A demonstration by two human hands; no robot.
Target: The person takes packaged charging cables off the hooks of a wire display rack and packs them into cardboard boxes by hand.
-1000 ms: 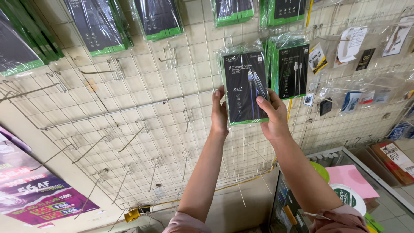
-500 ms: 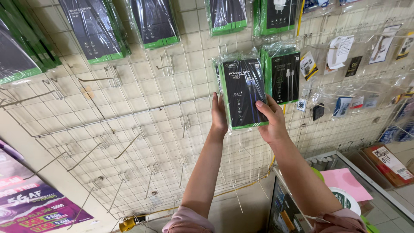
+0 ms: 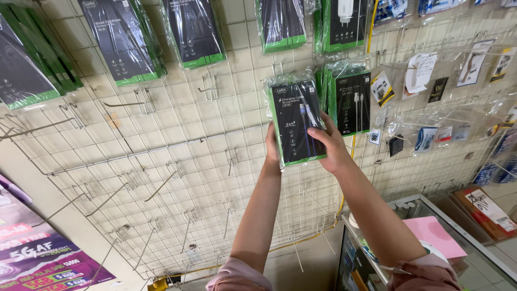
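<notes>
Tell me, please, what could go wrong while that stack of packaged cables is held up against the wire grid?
The left hand and right hand grip only the lower part of the black-and-green cable packs, so the glossy wrapped stack might slip or fan apart. The neighbouring hanging pack sits very close and could get knocked off its hook. Bare metal hooks jut out below, so a forearm could snag on them.
</notes>
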